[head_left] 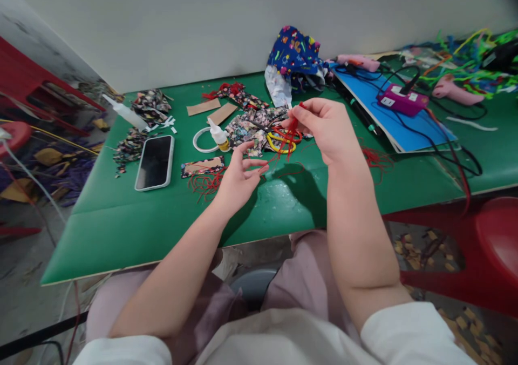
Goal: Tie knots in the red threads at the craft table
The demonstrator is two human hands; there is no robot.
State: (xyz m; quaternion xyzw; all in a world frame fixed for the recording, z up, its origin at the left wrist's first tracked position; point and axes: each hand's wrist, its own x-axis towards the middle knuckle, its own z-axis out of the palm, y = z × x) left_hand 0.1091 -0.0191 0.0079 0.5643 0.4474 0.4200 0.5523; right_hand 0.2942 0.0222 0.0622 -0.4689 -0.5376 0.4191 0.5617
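Note:
My right hand [324, 119] is raised over the table, thumb and fingers pinched on a small bunch of red threads [290, 135] that hangs down. My left hand [242, 178] is lower and to the left, with its fingers apart; some red shows by its fingertips, too small to make out. Under the hanging threads lie scissors [279, 148] with yellow handles, partly hidden. Beside my left hand are a fabric-edged strip [202, 167], a pile of red threads [204, 186] and a small white-capped glue bottle [218, 134].
A phone [155, 162] lies on the green table [121, 219] at the left, near a nozzle bottle [125, 114]. Floral fabric [246, 124] and cardboard strips [203, 107] sit at the back. At right are a blue folder [364, 97], a purple power strip [402, 99], cables and a pink glue gun [457, 90].

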